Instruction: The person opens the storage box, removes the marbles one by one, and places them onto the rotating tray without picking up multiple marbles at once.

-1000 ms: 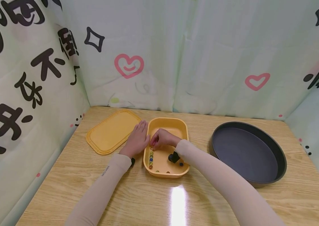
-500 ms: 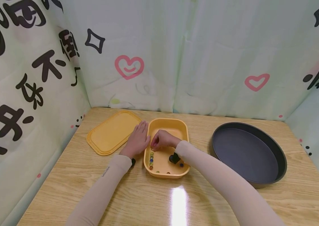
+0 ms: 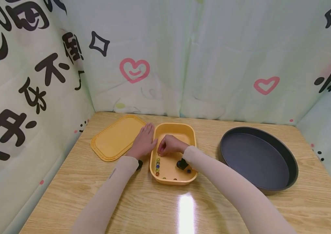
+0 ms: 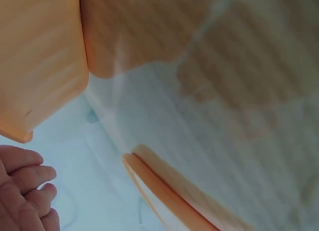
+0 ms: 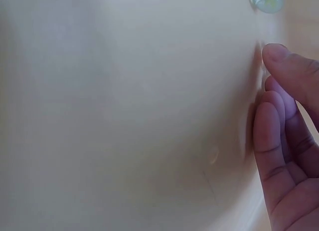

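Note:
My left hand (image 3: pixel 142 142) lies with straight fingers along the left rim of a yellow plastic box (image 3: pixel 174 128). My right hand (image 3: pixel 170 144) reaches inside, its fingers bent and bunched at the box's left wall. Just nearer than its fingertips, several glass marbles (image 3: pixel 158 166) form a line along that wall. In the right wrist view, a clear marble (image 5: pixel 268 0) with a yellow-green swirl sits apart from the thumb. Whether a marble is hidden between the fingertips is unclear. A dark blue marble (image 3: pixel 189 171) and a few others lie near the box's front.
A yellow lid (image 3: pixel 118 138) lies flat on the wooden table (image 3: pixel 142 208), left of the box. To the right stands a large dark round pan (image 3: pixel 257 157). Printed curtains (image 3: pixel 224 58) enclose the back and sides.
My right fingertips have shifted very slightly along the left wall. The left hand keeps its place at the rim. The whole head view has drifted a little.

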### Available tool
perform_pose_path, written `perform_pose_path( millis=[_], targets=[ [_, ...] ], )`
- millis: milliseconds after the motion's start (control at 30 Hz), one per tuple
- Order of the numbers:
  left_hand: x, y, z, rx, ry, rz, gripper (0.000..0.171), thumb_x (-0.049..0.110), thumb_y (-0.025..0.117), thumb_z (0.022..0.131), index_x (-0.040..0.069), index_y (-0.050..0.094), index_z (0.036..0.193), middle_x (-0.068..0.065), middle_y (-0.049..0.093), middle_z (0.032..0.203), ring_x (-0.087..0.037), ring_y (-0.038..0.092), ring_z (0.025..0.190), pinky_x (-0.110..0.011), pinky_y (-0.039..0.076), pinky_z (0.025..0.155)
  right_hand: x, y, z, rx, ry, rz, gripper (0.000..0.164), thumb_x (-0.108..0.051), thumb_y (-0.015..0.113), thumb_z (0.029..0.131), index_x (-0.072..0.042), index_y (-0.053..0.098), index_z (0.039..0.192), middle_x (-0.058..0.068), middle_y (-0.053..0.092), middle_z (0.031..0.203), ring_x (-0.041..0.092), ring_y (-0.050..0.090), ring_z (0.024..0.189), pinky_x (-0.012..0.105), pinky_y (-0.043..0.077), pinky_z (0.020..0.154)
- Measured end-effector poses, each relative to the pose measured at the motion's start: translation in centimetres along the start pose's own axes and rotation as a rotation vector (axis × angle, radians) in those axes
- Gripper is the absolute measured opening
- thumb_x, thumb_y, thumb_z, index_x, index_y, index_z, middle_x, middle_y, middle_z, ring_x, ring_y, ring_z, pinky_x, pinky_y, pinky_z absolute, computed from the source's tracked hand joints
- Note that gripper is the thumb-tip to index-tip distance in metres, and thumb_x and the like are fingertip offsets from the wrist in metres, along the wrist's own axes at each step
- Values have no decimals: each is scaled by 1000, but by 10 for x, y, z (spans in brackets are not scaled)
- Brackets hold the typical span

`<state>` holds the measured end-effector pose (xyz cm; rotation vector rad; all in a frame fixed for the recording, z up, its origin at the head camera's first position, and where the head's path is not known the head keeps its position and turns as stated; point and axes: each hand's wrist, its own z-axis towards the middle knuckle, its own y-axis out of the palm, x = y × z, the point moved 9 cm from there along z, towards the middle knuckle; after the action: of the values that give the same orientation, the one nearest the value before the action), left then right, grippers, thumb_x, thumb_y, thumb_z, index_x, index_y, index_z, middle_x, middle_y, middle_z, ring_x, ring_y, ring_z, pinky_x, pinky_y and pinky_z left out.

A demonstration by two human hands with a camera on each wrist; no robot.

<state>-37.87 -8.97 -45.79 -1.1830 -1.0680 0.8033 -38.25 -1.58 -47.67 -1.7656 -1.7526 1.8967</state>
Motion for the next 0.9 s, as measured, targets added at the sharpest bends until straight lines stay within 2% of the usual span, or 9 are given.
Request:
perform_pose_path(
  millis=[167,433,700,900],
  targets=[
    [-1,1,6,-5,5,-20,62,30,37,100,-4,18,148,-19,21,155,-28,13,147,-40,10,121,2,0,0,-4,-1,3,11,-6,76,76,0,75,85,7,72,74,2,53,57,13,47,56],
    [-2,4,9,-3,5,-32,61,28,36,100,-4,18,148,-18,20,156,-28,14,147,-41,11,121,0,-5,-2,-10,-36,-8,10,-7,76,76,-2,75,85,5,71,73,2,55,58,14,49,57],
    [-1,4,8,22,14,-18,59,26,38,100,-5,21,147,-19,22,155,-29,16,146,-41,12,121,-10,-20,-9,13,-137,-74,8,-7,73,79,-2,75,85,6,72,76,0,55,61,14,49,62],
    [2,2,7,25,9,8,58,25,37,99,-6,22,147,-20,24,154,-29,17,146,-41,13,120,-24,-34,-22,56,-191,-83,9,-8,75,78,0,73,83,8,72,76,1,59,64,14,51,63]
  ],
)
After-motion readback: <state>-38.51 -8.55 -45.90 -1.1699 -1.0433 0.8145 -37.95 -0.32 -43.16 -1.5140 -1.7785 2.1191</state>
